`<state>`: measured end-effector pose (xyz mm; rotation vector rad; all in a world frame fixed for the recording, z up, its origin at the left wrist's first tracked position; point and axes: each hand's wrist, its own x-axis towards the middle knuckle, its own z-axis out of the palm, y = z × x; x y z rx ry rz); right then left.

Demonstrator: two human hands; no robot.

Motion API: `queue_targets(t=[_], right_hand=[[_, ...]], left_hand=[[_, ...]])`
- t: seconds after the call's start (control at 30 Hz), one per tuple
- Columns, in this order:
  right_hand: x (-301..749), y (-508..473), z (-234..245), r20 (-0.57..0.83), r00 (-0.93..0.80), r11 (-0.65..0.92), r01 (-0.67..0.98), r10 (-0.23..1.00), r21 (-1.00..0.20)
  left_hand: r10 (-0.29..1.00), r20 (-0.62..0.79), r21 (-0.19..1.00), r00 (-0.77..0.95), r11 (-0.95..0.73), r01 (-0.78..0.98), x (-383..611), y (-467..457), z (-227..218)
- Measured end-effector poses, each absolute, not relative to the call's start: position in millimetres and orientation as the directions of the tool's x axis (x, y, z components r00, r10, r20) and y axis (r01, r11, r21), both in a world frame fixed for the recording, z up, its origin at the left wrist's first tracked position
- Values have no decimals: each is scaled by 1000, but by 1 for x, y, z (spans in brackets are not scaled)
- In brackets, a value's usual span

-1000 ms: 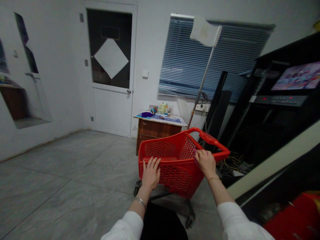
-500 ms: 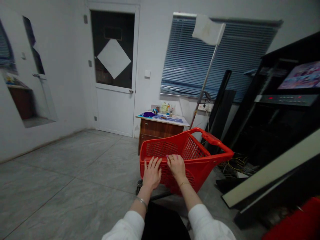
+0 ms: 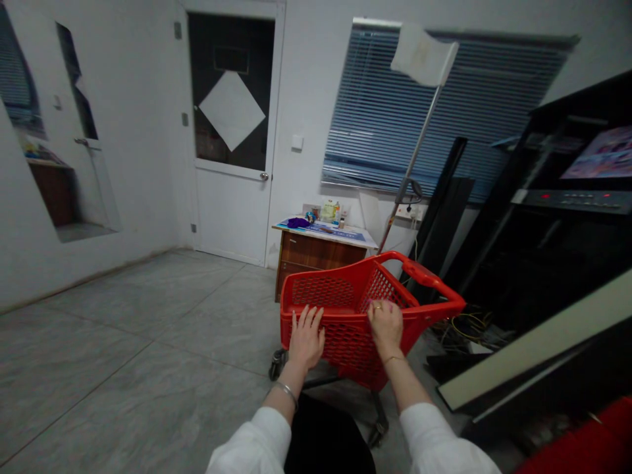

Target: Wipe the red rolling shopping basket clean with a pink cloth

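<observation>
A small red plastic shopping cart [image 3: 345,296] on dark wheels stands on the grey tiled floor in front of me. My left hand [image 3: 306,337] lies flat on the near wall of the basket, fingers stretched up to the rim. My right hand [image 3: 385,324] curls over the near rim further right, fingers hooked on the edge. The red handle [image 3: 428,280] is at the cart's far right, untouched. The basket's inside looks bare from here.
A wooden cabinet [image 3: 318,249] with bottles and papers stands behind the cart, beside a white door [image 3: 232,138]. A pole with a white flag [image 3: 412,158] leans by the blinds. Black shelving with a screen [image 3: 567,197] and cables fills the right.
My right hand slid left along the rim from near the handle, then back a little to the right. The left hand stayed on the basket wall. The view shifted slightly.
</observation>
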<state>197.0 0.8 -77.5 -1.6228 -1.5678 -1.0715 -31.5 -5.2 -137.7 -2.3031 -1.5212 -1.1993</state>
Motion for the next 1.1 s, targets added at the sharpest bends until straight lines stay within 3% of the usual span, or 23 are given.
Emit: queue_targets(t=[0.13,0.27,0.43,0.57,0.73,0.9,1.0,1.1], right_hand=[[112,11,-101,844,-97,52,995,528,82],[122,8,-94,808,-188,137,982,558,133],[241,-10,-62,841,-114,-10,990,529,140],[286,-15,-51,911,16,-122,992,412,38],[194,3,-84,884,-47,-50,996,464,79],[102,13,-107,822,-112,123,991,559,51],[123,7,-99,805,-181,165,981,565,105],[188,-1,-80,826,-151,83,989,543,126]], left_hand=[[707,680,266,193,-484,833,-34,-4,-139],[699,675,218,235,-494,842,-43,0,-141],[695,676,220,244,-506,834,-45,2,-143],[696,690,251,200,-489,836,-34,-2,-144],[709,681,262,183,-470,843,-24,-5,-142],[703,680,237,208,-479,845,-31,-3,-143],[697,679,216,231,-490,844,-37,-2,-142],[694,677,209,244,-500,841,-40,-2,-141]])
